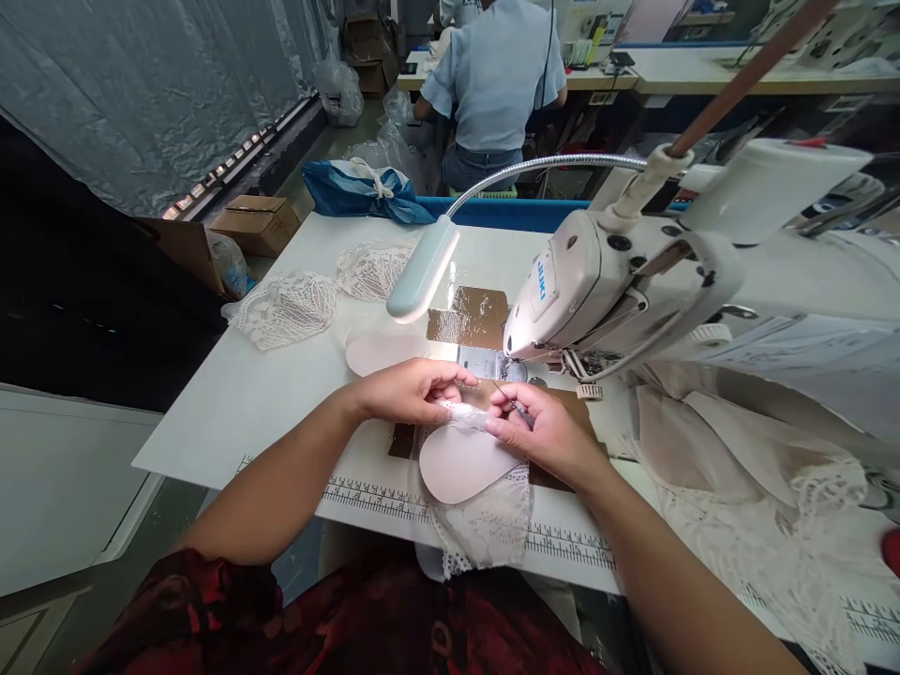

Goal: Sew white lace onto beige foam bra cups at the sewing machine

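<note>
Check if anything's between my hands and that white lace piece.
Nothing visible: your left hand and right hand are already at the upper edge of the lace piece. The pale oval pad covers part of the lace below your fingers.

Near the centre, the oval pad (464,469) is showing a plain pinkish white, while the lace (496,525) at its six o'clock is carrying an off-white openwork pattern and the lace pieces (288,309) toward ten and eleven are displaying white, leaf-like netting. The white table (232,412) is bearing black ruler marks at eight and four o'clock; at one, the white sewing machine (583,262) is wearing blue lettering, and at eight, the sleeve (189,600) is mingling dark red with black.
</note>
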{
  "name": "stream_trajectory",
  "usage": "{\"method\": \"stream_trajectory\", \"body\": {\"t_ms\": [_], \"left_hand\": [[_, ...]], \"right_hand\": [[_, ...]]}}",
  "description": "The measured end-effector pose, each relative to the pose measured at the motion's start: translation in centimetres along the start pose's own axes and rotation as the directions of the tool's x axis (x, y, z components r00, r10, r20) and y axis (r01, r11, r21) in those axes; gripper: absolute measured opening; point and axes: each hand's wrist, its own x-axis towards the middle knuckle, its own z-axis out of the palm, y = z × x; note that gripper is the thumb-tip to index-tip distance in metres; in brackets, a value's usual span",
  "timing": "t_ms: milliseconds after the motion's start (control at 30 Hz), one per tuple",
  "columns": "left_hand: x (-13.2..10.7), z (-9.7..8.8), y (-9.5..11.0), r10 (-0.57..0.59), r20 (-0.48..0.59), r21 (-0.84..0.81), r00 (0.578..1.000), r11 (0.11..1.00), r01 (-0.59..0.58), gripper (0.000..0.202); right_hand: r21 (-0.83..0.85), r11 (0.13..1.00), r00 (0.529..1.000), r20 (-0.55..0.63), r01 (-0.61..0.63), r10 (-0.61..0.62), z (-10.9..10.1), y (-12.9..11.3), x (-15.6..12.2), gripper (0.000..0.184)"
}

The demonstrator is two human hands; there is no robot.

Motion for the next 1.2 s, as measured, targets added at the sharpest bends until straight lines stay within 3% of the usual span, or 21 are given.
{"method": "stream_trajectory", "body": {"t_ms": [167, 333, 433, 567, 633, 700, 800, 867, 900, 967, 1033, 1100, 1200], "left_hand": [[-0.1, 0.6, 0.4, 0.053, -0.060, 0.071, 0.997, 0.996, -0.049, 0.045], [-1.6, -0.7, 1.5, 0.093, -0.272, 0.196, 0.958, 0.980, -0.040, 0.040], [-2.8, -1.7, 2.4, 0.078, -0.401, 0.275, 0.913, 0.961, 0.039, 0.030], [-4.5, -2.5, 2.8, -0.077, -0.390, 0.389, 0.918, 0.890, 0.239, 0.029], [-5.0, -2.9, 2.5, -0.096, -0.478, 0.436, 0.873, 0.837, 0.331, 0.034], [-4.9, -3.6, 1.8, -0.061, -0.606, 0.461, 0.793, 0.786, 0.413, 0.043], [-3.5, -4.8, 0.6, -0.018, -0.680, 0.478, 0.733, 0.746, 0.463, 0.057], [-2.1, -5.5, -0.2, -0.044, -0.660, 0.478, 0.750, 0.745, 0.465, 0.062], [-1.3, -5.7, -0.5, -0.075, -0.638, 0.471, 0.766, 0.749, 0.466, 0.063], [0.0, -5.7, -1.0, -0.133, -0.588, 0.456, 0.798, 0.760, 0.463, 0.060], [0.7, -5.2, -1.1, -0.164, -0.533, 0.434, 0.830, 0.789, 0.435, 0.046], [0.8, -4.6, -1.0, -0.179, -0.476, 0.406, 0.861, 0.823, 0.396, 0.029], [0.3, -3.7, -0.6, -0.201, -0.374, 0.237, 0.905, 0.923, 0.303, 0.022]], "right_hand": [[-0.053, 0.997, 0.998, 0.036, 0.060, -0.058, 0.6, -0.4, 0.0, 0.022], [-0.076, 0.994, 0.997, -0.017, 0.079, -0.080, 0.0, -0.3, -0.6, 0.019], [-0.104, 0.991, 0.995, -0.039, 0.089, -0.093, -0.2, -0.2, -0.8, 0.020], [-0.138, 0.986, 0.993, -0.053, 0.093, -0.101, -0.5, 0.0, -0.9, 0.019], [-0.205, 0.977, 0.996, -0.049, 0.066, -0.078, -0.9, 0.4, -0.8, 0.019], [-0.350, 0.937, 0.996, -0.082, 0.005, -0.036, -1.4, 0.9, -0.8, 0.019], [-0.564, 0.822, 0.967, -0.247, -0.084, -0.070, -1.8, 1.6, -0.9, 0.028], [-0.627, 0.779, 0.934, -0.275, 0.005, -0.228, -1.5, 1.6, -1.1, 0.030], [-0.640, 0.759, 0.921, -0.217, 0.115, -0.323, -1.2, 1.4, -1.2, 0.031], [-0.612, 0.702, 0.883, -0.015, 0.363, -0.470, -0.4, 0.8, -1.3, 0.039], [-0.520, 0.670, 0.838, 0.201, 0.530, -0.507, 0.2, 0.1, -1.3, 0.044], [-0.445, 0.692, 0.823, 0.316, 0.568, -0.472, 0.2, 0.0, -1.1, 0.039], [-0.439, 0.767, 0.881, 0.298, 0.468, -0.367, -0.6, 0.5, -1.0, 0.031]]}}
